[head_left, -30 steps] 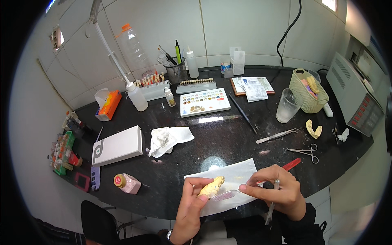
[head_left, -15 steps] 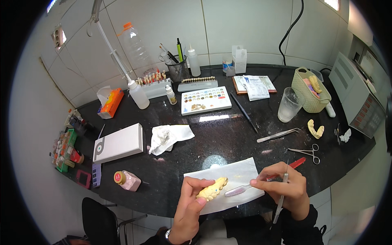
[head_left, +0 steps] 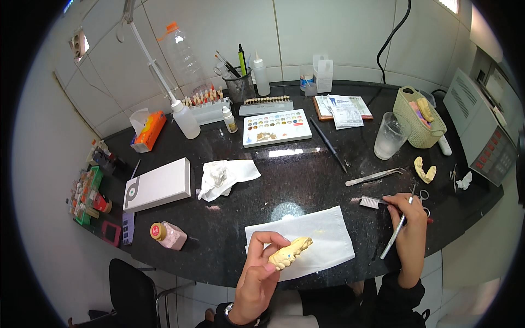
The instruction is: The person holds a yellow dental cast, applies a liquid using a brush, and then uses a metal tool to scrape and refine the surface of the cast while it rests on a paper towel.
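The left hand is clamped with thumb and fingertips on a yellowish dental cast, held just above the white paper towel at the near edge of the black counter. The right hand is closed on a thin metal instrument and touches a small brush lying on the counter. The cast looks stiff, light and probably brittle, so gripping its thicker base rather than the teeth seems safest.

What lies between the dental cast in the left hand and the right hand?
In the head view, only the white paper towel and bare black countertop separate dental cast from right hand.
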Demonstrator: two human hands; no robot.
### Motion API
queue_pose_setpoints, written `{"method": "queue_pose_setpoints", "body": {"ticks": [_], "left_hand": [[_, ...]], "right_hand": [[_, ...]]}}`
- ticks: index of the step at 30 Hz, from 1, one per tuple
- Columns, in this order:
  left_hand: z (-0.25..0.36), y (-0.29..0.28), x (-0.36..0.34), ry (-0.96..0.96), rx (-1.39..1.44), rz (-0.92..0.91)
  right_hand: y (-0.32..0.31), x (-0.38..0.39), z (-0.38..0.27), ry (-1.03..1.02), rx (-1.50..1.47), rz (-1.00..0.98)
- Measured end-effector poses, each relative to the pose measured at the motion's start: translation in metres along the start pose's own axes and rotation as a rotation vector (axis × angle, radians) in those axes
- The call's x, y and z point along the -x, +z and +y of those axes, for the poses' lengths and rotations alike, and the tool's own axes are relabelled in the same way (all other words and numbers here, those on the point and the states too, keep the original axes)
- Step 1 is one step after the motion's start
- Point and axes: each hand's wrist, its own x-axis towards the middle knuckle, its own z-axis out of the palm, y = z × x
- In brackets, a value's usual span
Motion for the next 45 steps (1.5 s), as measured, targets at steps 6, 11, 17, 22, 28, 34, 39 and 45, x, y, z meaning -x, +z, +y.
{"method": "queue_pose_setpoints", "body": {"ticks": [6, 11, 17, 22, 28, 34, 39, 45], "left_hand": [[0.007, 0.009, 0.002, 0.017, -0.142, 0.032], [0.004, 0.004, 0.002, -0.006, -0.257, 0.002], [-0.005, 0.003, 0.009, -0.008, -0.242, -0.036], [-0.009, -0.005, 0.017, 0.182, -0.167, -0.093], [-0.001, 0.000, 0.021, 0.030, -0.080, -0.090], [-0.013, -0.012, 0.021, 0.078, -0.026, -0.111], [-0.020, -0.007, 0.020, 0.143, 0.075, -0.106], [-0.012, -0.004, 0.020, -0.015, 0.015, -0.059]], "right_hand": [[0.001, 0.009, -0.009, 0.075, -0.576, 0.365], [-0.003, 0.046, -0.059, 0.298, -1.056, 0.388], [0.025, 0.063, -0.091, 0.145, -1.324, 0.088], [0.022, 0.055, -0.110, 0.009, -1.135, -0.021], [0.028, 0.060, -0.119, 0.015, -1.137, -0.033], [0.031, 0.065, -0.120, 0.054, -1.185, -0.002], [0.032, 0.068, -0.120, 0.019, -1.155, 0.038], [0.031, 0.071, -0.117, 0.060, -1.217, 0.002]]}}
